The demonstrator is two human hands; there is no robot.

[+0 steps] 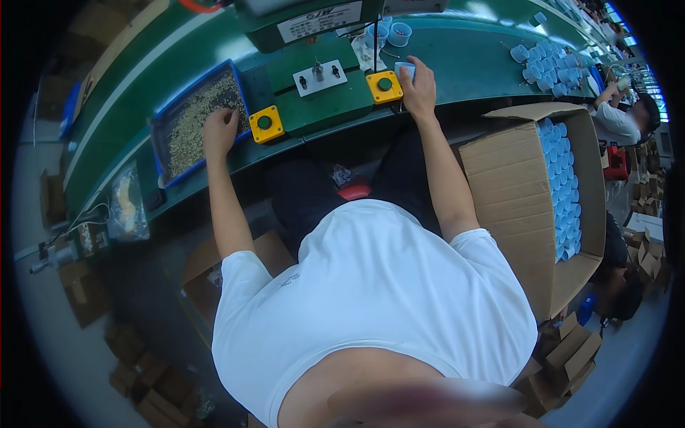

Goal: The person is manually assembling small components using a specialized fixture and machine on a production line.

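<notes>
My left hand (220, 130) is at the right edge of a blue-rimmed tray (158, 123) strewn with small pale metallic-looking parts (187, 127). Its fingers are curled together; whatever is in them, if anything, is too small to make out. At the right, my right hand (420, 87) is closed on a light blue plastic cup (405, 68), beside a yellow box with a green push button (385, 84). Between my hands stands a green machine (300, 25) above a white fixture plate (319, 78) with dark fittings. A second yellow button box (266, 123) sits near my left hand.
An open cardboard box (510, 192) filled with blue cups (562, 189) stands right of my right arm. More cups (549, 65) lie on the green bench (464, 64). A plastic bag (128, 203) hangs by the bench's left end. A co-worker (621, 121) sits far right.
</notes>
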